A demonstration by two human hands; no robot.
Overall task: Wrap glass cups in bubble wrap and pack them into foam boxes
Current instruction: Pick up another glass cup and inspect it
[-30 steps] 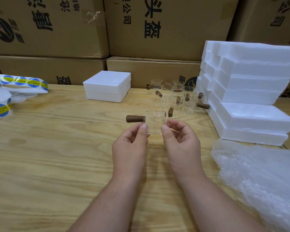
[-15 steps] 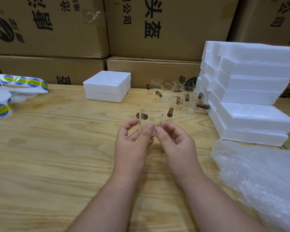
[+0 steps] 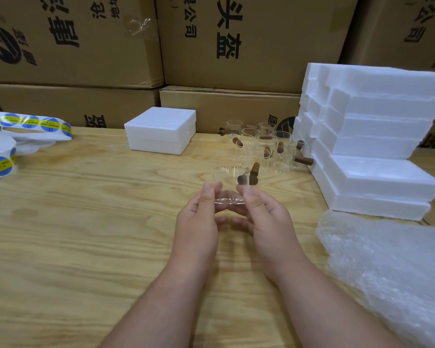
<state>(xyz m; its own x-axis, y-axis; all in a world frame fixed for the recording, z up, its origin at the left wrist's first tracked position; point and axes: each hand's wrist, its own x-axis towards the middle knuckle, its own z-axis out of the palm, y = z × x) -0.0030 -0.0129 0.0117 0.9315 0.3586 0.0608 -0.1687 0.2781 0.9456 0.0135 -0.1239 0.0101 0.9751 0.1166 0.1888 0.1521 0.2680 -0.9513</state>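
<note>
Stacked brown cardboard cartons [image 3: 236, 41] behind, printed with large black Chinese characters, "头盔" readable. Below, a pale plywood tabletop [image 3: 86, 234]. At right, a stack of white foam boxes [image 3: 377, 136]; nearer, a heap of clear bubble wrap [image 3: 392, 270], untouched. Farther back, one closed white foam box [image 3: 161, 130], a cluster of clear glass cups with brown wooden handles [image 3: 264, 146], a strip of blue-and-yellow round stickers [image 3: 28, 123], their print illegible. Held above the table, centre: one clear glass cup [image 3: 230, 185], pinched by left hand [image 3: 199, 222] and right hand [image 3: 269, 219]. Turned since a second ago: handle swung from left to right. Probably an inspection; wrapping not begun.
</note>
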